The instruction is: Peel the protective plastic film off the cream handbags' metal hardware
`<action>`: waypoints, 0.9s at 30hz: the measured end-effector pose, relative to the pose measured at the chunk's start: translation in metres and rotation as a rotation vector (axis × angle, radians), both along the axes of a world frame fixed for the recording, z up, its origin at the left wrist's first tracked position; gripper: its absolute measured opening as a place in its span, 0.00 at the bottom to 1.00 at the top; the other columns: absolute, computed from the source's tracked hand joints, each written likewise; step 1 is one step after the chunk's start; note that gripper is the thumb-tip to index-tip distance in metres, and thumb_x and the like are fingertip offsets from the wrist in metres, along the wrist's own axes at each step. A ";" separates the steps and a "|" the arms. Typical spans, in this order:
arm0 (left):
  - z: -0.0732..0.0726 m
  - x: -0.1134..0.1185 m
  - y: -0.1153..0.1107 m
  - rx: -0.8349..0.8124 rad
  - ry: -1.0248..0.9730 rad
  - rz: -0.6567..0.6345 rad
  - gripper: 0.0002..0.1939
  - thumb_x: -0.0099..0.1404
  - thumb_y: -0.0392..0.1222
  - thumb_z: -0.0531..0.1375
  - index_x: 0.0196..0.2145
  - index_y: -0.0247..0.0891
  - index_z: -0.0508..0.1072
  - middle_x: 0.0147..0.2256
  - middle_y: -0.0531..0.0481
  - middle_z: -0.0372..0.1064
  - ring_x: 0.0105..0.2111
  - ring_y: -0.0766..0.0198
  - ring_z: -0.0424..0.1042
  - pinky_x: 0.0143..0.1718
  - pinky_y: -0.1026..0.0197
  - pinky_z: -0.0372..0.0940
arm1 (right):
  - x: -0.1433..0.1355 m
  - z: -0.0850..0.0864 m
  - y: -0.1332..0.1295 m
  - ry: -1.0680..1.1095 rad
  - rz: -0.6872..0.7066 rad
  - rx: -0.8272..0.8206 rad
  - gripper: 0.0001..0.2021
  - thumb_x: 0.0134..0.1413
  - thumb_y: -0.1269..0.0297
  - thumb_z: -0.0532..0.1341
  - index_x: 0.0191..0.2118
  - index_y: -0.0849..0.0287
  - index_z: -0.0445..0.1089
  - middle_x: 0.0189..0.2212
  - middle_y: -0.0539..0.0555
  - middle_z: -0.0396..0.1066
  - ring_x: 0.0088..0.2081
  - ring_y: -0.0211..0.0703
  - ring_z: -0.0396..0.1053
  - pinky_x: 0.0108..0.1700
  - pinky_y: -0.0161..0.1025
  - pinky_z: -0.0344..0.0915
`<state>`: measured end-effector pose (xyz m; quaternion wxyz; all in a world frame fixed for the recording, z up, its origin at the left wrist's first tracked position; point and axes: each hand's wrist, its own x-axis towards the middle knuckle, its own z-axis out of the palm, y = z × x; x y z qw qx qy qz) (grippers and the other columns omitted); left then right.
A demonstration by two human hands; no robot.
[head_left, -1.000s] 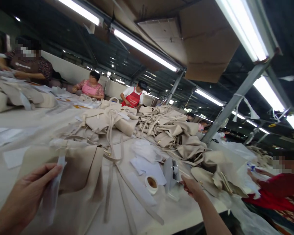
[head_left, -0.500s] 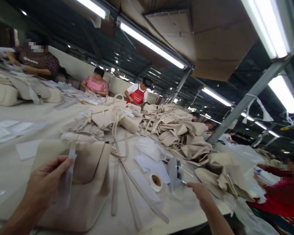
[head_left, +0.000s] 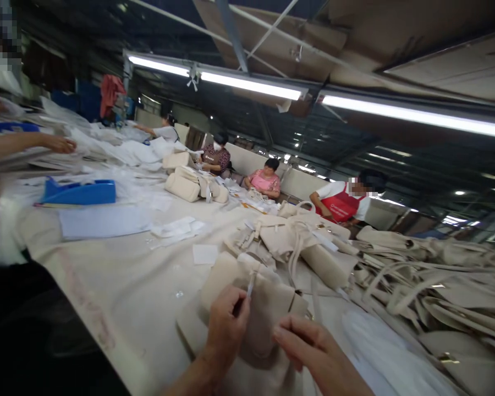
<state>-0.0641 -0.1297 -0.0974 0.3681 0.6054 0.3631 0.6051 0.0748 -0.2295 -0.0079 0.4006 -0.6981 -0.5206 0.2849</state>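
Observation:
A beige handbag lies in front of me on the cloth-covered table, its flap facing up. My left hand is closed over the bag, thumb and fingers pinching a thin whitish wrapping strip at the flap's upper part. My right hand hovers above the bag's lower right side, its thumb and index finger brought together. Whatever may be between those fingertips is too small and blurred to make out. Both hands partly cover the bag's front.
Beige handbags are heaped at the right, with more bags just beyond mine. Translucent wrapping lies at lower right. White papers and a blue holder are at left. Several co-workers sit or stand around the table.
My view has swung left. My right hand has come away from the tape dispenser to the handbag, near my left hand. My left hand still pinches the strip.

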 end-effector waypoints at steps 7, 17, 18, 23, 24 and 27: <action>-0.009 -0.010 -0.001 0.201 0.217 0.046 0.12 0.66 0.37 0.54 0.30 0.40 0.76 0.27 0.47 0.69 0.29 0.61 0.70 0.31 0.64 0.61 | -0.039 0.012 0.085 -0.303 0.167 -0.070 0.16 0.44 0.54 0.58 0.14 0.56 0.61 0.15 0.45 0.53 0.23 0.38 0.52 0.26 0.37 0.46; 0.003 -0.024 -0.006 0.080 -0.014 -0.107 0.11 0.63 0.38 0.56 0.37 0.39 0.79 0.31 0.46 0.74 0.33 0.61 0.71 0.35 0.64 0.63 | -0.031 0.006 0.077 -0.091 0.214 -0.266 0.12 0.43 0.54 0.59 0.20 0.57 0.65 0.15 0.44 0.53 0.21 0.34 0.51 0.24 0.35 0.44; 0.008 -0.025 -0.006 -0.047 -0.052 -0.165 0.10 0.62 0.39 0.57 0.33 0.38 0.79 0.29 0.47 0.73 0.32 0.62 0.70 0.34 0.64 0.62 | -0.030 0.005 0.076 -0.039 0.219 -0.283 0.11 0.42 0.55 0.60 0.22 0.58 0.67 0.15 0.44 0.53 0.20 0.34 0.51 0.23 0.35 0.43; 0.018 -0.024 -0.005 -0.663 -0.449 -0.456 0.09 0.50 0.44 0.64 0.25 0.35 0.74 0.20 0.53 0.67 0.20 0.68 0.59 0.24 0.65 0.54 | -0.028 -0.001 0.073 0.035 0.194 -0.276 0.10 0.41 0.57 0.62 0.21 0.59 0.68 0.15 0.44 0.55 0.18 0.32 0.51 0.22 0.34 0.42; 0.017 -0.023 -0.006 -0.686 -0.509 -0.475 0.10 0.47 0.45 0.65 0.24 0.35 0.73 0.19 0.54 0.66 0.20 0.69 0.58 0.24 0.65 0.54 | -0.029 -0.003 0.074 0.043 0.194 -0.259 0.11 0.41 0.56 0.62 0.21 0.59 0.68 0.15 0.44 0.56 0.18 0.32 0.51 0.22 0.34 0.42; 0.012 -0.018 -0.007 -0.620 -0.586 -0.447 0.13 0.45 0.46 0.67 0.22 0.36 0.69 0.20 0.55 0.66 0.22 0.69 0.59 0.26 0.66 0.54 | -0.031 -0.010 0.078 0.071 0.171 -0.163 0.12 0.40 0.54 0.64 0.25 0.59 0.73 0.15 0.44 0.60 0.17 0.32 0.52 0.21 0.34 0.44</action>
